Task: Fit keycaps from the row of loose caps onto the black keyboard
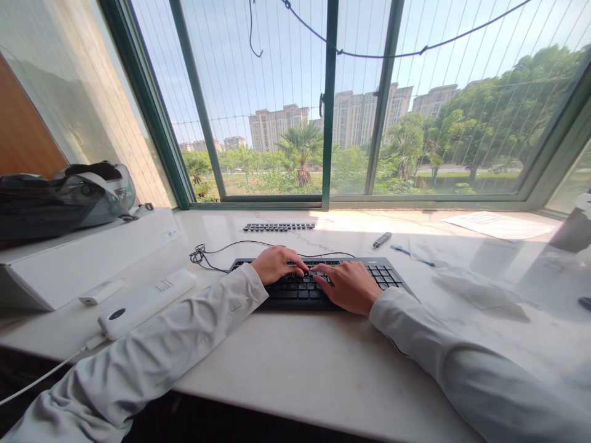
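A black wired keyboard (385,275) lies on a white marble sill (295,363) in front of a window. My left hand (277,264) rests on the left half of the keys, fingers curled down onto them with nothing held. My right hand (348,287) lies on the middle of the keyboard, fingers bent and touching the keys, empty too. Both arms wear white sleeves. The keyboard's cable (203,253) coils off to the left.
A strip of loose black keys (279,227) lies behind the keyboard. A dark pen-like item (381,240) and papers (498,225) sit at the right. On the left are a white power strip (145,303), a white box (83,255) and a dark bag (60,197).
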Tool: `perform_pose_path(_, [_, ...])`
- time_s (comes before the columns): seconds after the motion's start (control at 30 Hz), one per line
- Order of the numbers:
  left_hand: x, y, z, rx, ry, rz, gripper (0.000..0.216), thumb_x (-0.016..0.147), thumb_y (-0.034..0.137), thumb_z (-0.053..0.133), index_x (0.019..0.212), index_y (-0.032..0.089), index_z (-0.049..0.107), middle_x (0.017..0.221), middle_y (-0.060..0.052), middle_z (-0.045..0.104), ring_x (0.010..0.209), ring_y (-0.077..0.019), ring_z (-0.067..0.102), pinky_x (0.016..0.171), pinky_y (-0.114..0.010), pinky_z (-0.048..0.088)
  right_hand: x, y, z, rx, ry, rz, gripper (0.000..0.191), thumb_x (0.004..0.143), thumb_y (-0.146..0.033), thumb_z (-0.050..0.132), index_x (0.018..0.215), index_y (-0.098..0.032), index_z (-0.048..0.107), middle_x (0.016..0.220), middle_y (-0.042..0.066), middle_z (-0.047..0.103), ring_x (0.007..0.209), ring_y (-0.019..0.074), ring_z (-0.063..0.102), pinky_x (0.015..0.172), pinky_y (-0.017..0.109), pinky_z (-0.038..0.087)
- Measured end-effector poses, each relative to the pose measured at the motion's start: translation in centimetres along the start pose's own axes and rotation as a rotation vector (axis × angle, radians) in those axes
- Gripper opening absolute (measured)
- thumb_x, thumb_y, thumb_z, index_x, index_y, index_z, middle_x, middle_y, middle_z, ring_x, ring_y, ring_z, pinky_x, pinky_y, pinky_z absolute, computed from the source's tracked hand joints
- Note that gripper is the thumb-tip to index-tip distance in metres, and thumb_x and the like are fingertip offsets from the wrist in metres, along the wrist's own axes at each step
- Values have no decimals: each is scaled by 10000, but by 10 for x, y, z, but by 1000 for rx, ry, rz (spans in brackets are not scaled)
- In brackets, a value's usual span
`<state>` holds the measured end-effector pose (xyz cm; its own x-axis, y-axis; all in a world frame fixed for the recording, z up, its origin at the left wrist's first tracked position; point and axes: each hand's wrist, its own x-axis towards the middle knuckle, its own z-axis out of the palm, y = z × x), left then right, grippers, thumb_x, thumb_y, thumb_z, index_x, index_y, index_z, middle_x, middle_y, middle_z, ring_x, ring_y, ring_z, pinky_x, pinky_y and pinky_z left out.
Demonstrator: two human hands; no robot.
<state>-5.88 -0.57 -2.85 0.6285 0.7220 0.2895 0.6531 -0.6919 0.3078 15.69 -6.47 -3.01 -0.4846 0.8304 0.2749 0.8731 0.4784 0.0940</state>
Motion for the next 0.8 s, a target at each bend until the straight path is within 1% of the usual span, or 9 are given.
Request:
perform_pose_path(0.23, [0, 4, -1, -31, 3, -40, 213, 789, 388, 618, 930, 275, 732, 880, 28, 694, 713, -107, 569, 637, -201, 399, -1, 1, 1, -2, 28, -30, 492, 943, -502, 209, 1267, -331, 536, 857, 60, 717, 791, 233, 658, 671, 300, 386])
perform_pose_path(0.4, [1, 6, -3, -99, -18, -56, 232, 764, 386, 649, 930, 250, 739, 869, 20, 702, 703, -108, 561, 630, -206, 390, -1, 1, -1, -5, 16, -33, 502, 943, -501, 195, 1278, -328, 525, 865, 61, 717, 786, 229, 656, 667, 299, 380])
perform_pose_path(0.63, [-1, 10, -5, -43, 5, -60, 190, 740, 365, 682, 896, 279, 750, 830, 33, 707, 707, -105, 552, 634, -205, 364, -1, 0, -1, 8, 8, -26, 503, 940, -505, 209, 1276, -315, 531, 879, 69, 716, 801, 231, 656, 662, 296, 374])
perform_pose_path(0.8, [0, 12, -5, -96, -7, -96, 207, 749, 346, 670, 920, 258, 747, 803, 27, 708, 673, -100, 547, 635, -204, 375, 0, 1, 0, 10, 12, -28, 496, 942, -496, 211, 1286, -320, 522, 896, 70, 716, 809, 233, 654, 678, 302, 375])
